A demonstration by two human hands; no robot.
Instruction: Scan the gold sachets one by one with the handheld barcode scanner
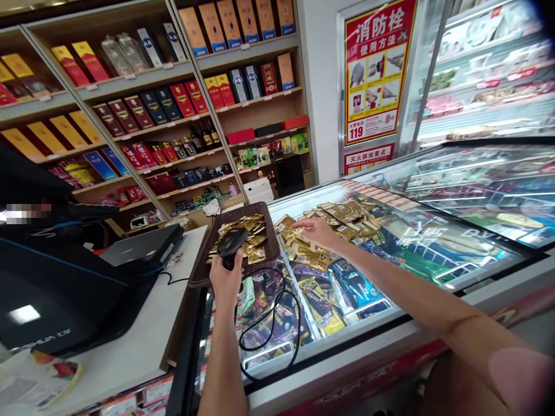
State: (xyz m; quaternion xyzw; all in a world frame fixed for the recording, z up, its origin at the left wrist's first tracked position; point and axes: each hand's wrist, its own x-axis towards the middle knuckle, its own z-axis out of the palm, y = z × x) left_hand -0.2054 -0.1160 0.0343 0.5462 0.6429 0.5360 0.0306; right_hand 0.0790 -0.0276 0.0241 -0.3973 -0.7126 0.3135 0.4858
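Left hand [226,277] clenched round scanner [233,242], over basket [273,242] of gold packets [256,240]. Right hand [319,232] at loose gold pile [347,212], fingertips touching it; can't tell if pinching. Risks: slack cord [299,326] could snag basket corner; overlapping packets could slide if tugged.

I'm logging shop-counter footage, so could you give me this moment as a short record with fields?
left hand: gripping a black scanner over a brown basket
basket contents: gold packets
right hand: fingers at loose gold packets beside the basket; whether one is gripped is unclear
black cable: looped over the display case
display case: glass-topped, colourful packages visible
background: shelves of boxes and bottles; red poster
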